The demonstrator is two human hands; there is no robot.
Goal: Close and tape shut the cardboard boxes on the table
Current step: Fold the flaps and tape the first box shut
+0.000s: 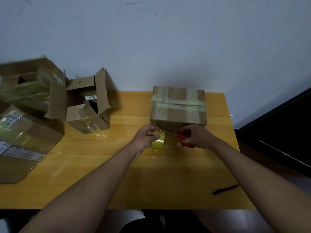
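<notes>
A closed cardboard box with yellowish tape across its top stands at the back right of the wooden table. Just in front of it my left hand grips a yellow tape roll held on edge. My right hand holds red-handled scissors, whose blades point left at the tape strip between the roll and the box's front face. An open box with raised flaps stands at the back left, something white and dark inside it.
More cardboard boxes are piled at the left edge, some wrapped in tape and labels. A black pen lies near the table's front right corner. A grey wall runs behind the table, and dark furniture stands to the right.
</notes>
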